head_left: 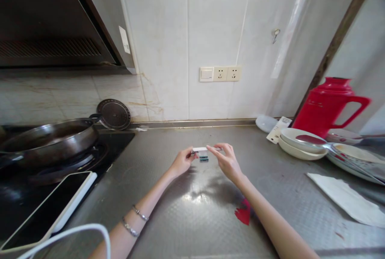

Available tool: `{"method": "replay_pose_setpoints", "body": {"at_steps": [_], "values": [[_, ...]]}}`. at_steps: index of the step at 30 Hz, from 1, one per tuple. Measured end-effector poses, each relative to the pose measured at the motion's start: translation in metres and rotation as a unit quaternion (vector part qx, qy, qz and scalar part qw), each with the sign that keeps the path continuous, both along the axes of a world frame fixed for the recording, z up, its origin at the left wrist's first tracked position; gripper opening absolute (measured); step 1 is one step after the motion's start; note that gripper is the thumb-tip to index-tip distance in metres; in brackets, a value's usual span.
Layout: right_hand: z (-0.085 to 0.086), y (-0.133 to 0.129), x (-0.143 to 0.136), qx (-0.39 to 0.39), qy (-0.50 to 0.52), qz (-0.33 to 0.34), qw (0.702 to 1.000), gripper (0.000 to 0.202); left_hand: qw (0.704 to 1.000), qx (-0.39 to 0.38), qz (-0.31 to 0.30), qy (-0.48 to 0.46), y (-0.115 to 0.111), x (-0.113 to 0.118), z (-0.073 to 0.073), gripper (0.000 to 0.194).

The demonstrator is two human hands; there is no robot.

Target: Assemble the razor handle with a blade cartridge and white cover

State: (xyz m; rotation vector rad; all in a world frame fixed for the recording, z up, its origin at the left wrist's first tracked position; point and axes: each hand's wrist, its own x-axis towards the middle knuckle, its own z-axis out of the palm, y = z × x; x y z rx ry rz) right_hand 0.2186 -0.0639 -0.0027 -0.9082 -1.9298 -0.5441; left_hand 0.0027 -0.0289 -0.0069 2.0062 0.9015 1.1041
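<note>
Above the middle of the metal counter, a small white, flat, narrow object with a dark edge is held level between both hands. My left hand pinches its left end between thumb and fingers. At the right end, my right hand has its fingers closed on the object, the index finger lying along the top. Just below are small dark-green and silvery pieces, too small to name; whether they rest on the counter I cannot tell. A torn red scrap lies beside my right forearm.
Left are a hob with a metal pan and a phone, with a white cable in front. To the right stand stacked bowls, a plate, a red thermos jug and a white paper sheet.
</note>
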Motion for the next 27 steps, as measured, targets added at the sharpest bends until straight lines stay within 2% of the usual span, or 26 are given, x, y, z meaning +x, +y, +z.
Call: {"method": "replay_pose_setpoints", "body": {"at_steps": [4, 11, 20, 27], "values": [[0.0024, -0.0005, 0.0017, 0.01, 0.014, -0.023, 1.0, 0.051, 1.0, 0.004, -0.002, 0.004, -0.0006, 0.0, 0.002, 0.019], [0.0062, -0.0051, -0.0057, 0.014, -0.038, -0.006, 0.999, 0.056, 0.999, 0.012, 0.026, 0.021, -0.0021, -0.0003, 0.0015, 0.022], [0.0073, -0.0062, -0.0051, 0.014, -0.029, -0.007, 0.999, 0.056, 0.999, 0.019, 0.004, 0.034, -0.0015, 0.0003, -0.0013, 0.02], [0.0056, -0.0006, 0.0035, 0.022, -0.017, -0.041, 0.999, 0.053, 1.0, 0.004, -0.001, 0.005, 0.0006, -0.0011, -0.003, 0.02]]}}
